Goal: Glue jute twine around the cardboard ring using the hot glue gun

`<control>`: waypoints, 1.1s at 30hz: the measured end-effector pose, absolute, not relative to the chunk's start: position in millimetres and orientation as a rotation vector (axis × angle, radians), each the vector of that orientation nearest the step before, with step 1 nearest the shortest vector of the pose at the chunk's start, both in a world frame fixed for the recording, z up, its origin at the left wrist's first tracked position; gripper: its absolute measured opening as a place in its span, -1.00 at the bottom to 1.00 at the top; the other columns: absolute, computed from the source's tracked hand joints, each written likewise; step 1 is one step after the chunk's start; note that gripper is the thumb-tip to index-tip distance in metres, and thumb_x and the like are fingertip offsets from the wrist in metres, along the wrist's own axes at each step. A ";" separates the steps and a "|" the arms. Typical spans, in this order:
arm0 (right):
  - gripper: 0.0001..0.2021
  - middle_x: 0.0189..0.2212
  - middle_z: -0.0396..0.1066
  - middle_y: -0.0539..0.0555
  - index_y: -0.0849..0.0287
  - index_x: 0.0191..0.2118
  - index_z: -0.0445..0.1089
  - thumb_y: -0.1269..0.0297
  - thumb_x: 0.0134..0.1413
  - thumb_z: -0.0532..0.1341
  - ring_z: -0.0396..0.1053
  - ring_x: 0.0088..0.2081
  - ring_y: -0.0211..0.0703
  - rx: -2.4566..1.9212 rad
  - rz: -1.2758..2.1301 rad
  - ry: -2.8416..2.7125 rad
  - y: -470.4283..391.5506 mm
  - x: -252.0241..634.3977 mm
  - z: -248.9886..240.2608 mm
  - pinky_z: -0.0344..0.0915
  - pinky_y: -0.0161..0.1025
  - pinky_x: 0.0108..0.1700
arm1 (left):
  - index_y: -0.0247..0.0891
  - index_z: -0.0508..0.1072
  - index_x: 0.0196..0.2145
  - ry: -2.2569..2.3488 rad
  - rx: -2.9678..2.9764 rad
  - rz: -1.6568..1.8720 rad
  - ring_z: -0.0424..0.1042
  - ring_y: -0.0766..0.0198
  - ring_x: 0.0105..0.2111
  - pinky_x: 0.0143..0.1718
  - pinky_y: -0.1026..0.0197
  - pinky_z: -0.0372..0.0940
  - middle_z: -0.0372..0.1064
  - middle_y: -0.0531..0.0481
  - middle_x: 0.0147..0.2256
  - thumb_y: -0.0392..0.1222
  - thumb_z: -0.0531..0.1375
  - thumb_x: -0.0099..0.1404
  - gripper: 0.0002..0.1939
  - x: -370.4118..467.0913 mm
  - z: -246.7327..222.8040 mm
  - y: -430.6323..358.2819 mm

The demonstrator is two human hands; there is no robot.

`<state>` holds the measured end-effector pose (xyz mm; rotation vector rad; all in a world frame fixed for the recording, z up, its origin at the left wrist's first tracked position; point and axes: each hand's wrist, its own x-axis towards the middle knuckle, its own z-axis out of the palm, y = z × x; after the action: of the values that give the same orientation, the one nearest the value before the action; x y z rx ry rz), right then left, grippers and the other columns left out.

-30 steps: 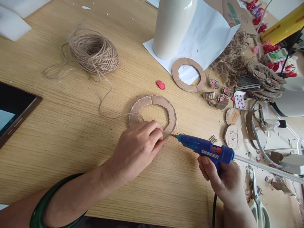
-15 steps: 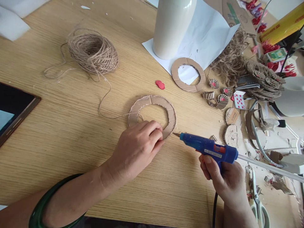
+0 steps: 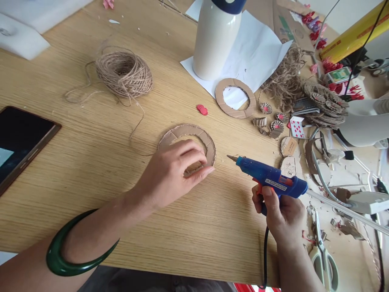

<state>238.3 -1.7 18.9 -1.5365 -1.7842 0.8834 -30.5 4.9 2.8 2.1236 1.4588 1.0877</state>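
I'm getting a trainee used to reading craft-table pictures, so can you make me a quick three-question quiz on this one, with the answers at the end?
1. What does the right hand hold?
A) scissors
B) a blue glue gun
C) a ball of twine

2. True or false: the white bottle stands on the white paper.

3. Fill in the blank: the arm of the left hand wears a dark green ____.

Key: 1. B; 2. True; 3. bangle

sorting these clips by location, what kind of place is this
Probably a craft workspace, at home or in a studio: a glue gun, a ball of twine and cut cardboard rings share a wooden table.
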 end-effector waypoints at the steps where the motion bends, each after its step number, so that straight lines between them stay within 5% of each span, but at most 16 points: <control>1: -0.60 -0.68 0.29 -0.03 0.17 -0.45 0.37 0.04 0.37 0.15 0.22 -0.67 -0.30 -1.546 0.878 -1.807 -1.9 238.8 19.2 0.15 -0.30 -0.61 | -0.25 0.48 -0.27 1.457 2.149 1.054 0.50 0.25 -0.20 -0.15 0.19 0.40 0.50 -0.01 -0.22 -0.17 0.25 0.41 -0.89 -34.4 4.0 7.5; 7: -0.62 -0.68 0.27 -0.03 0.19 -0.41 0.41 0.03 0.36 0.15 0.20 -0.64 -0.29 -1.586 0.865 -1.938 -4.8 243.4 13.6 0.17 -0.28 -0.56 | -0.23 0.47 -0.24 1.413 2.364 0.691 0.49 0.15 -0.21 -0.22 0.16 0.33 0.50 0.04 -0.23 -0.11 0.47 0.14 -0.68 -40.6 3.9 13.2; 14: -0.64 -0.68 0.24 -0.05 0.16 -0.44 0.34 0.04 0.33 0.17 0.17 -0.64 -0.30 -1.630 0.814 -1.972 -3.8 247.2 3.8 0.14 -0.29 -0.57 | -0.25 0.44 -0.27 1.575 2.288 0.716 0.41 0.30 -0.38 -0.37 0.23 0.22 0.43 0.06 -0.29 -0.24 0.34 0.30 -0.87 -24.1 -4.6 1.6; 25: -0.57 -0.70 0.20 -0.05 0.12 -0.59 0.24 0.15 0.35 0.12 0.15 -0.63 -0.30 -1.554 0.751 -2.132 1.3 237.7 15.2 0.12 -0.30 -0.55 | -0.22 0.45 -0.13 1.642 2.204 0.675 0.43 0.26 -0.36 -0.34 0.22 0.28 0.45 0.03 -0.21 -0.25 0.41 0.19 -0.69 -22.5 -1.9 -2.3; 33: -0.64 -0.68 0.27 -0.02 0.15 -0.52 0.32 0.18 0.33 0.15 0.20 -0.63 -0.27 -1.501 0.714 -2.124 -0.2 239.2 13.9 0.16 -0.27 -0.54 | -0.25 0.41 -0.33 1.592 2.089 0.774 0.39 0.31 -0.39 -0.33 0.23 0.26 0.39 0.06 -0.32 -0.32 0.24 0.34 -0.92 -21.5 -1.0 -2.2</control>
<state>239.2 -0.2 13.9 -1.5014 -2.1244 0.7143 -21.5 -2.2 -1.0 2.0893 1.5916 0.7741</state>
